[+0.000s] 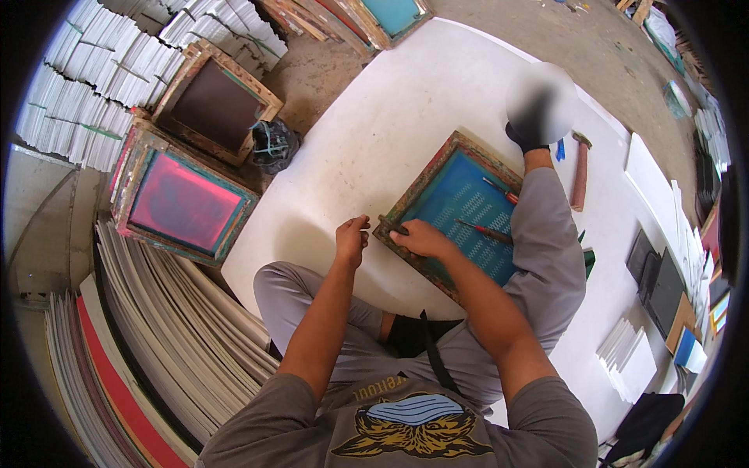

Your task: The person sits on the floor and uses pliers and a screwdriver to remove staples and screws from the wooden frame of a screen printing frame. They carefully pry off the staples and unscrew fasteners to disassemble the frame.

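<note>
A wooden-framed silk screen [425,175] with blue mesh and rows of pale marks lies tilted on the white surface, partly under my right leg. At its left corner, my right hand [422,237] is closed around a short dark tool [390,225], its kind mostly hidden by my fingers. Just left of that corner, my left hand [353,240] is raised with its fingers pinched together; anything in them is too small to make out. Two screwdrivers lie on the mesh, one nearer [485,231] with a dark-red handle, the other farther up [499,189].
A hammer [580,171] and a small blue object [560,150] lie beyond my right foot. At left stand a pink-mesh screen [183,204], a dark screen [214,105], a black bag [275,146] and stacked sheets [168,327]. White pieces [628,359] and black panels [659,281] lie at right.
</note>
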`<state>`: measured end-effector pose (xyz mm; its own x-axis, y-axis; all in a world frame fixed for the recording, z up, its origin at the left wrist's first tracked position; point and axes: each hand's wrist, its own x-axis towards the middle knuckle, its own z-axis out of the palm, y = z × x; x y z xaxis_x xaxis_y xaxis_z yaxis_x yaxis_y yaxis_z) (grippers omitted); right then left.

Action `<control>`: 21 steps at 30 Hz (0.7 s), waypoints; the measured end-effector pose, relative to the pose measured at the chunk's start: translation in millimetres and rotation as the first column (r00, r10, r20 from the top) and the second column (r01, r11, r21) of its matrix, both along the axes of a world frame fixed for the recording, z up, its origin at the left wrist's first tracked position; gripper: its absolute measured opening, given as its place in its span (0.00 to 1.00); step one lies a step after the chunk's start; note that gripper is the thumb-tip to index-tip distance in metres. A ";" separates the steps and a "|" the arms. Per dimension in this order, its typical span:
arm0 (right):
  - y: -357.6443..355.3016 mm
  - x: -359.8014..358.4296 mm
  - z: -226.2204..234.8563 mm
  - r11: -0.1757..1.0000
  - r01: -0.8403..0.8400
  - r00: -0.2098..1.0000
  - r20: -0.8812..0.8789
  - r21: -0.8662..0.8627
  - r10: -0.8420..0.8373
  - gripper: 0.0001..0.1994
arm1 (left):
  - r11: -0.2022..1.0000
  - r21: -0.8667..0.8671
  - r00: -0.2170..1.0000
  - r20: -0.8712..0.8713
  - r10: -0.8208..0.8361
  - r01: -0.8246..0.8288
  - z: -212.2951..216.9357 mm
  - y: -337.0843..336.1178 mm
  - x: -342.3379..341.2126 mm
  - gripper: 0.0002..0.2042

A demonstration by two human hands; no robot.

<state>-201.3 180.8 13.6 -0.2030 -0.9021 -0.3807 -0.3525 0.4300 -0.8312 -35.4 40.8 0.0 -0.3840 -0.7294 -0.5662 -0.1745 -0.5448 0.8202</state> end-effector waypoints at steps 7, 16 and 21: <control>6.5 -10.8 2.2 0.890 0.339 0.438 0.786 0.305 -0.436 0.25 | 0.933 -0.352 0.912 0.403 0.084 0.070 -31.6 -15.4 15.1 0.15; 8.0 -21.5 -14.1 0.840 0.434 0.247 0.854 0.325 -0.458 0.22 | 0.810 -0.525 0.812 0.573 0.110 0.261 -20.5 -9.0 11.8 0.16; 6.3 -22.2 -15.2 0.848 0.423 0.244 0.861 0.320 -0.446 0.22 | 0.791 -0.555 0.808 0.573 0.138 0.258 -13.1 -3.5 9.2 0.16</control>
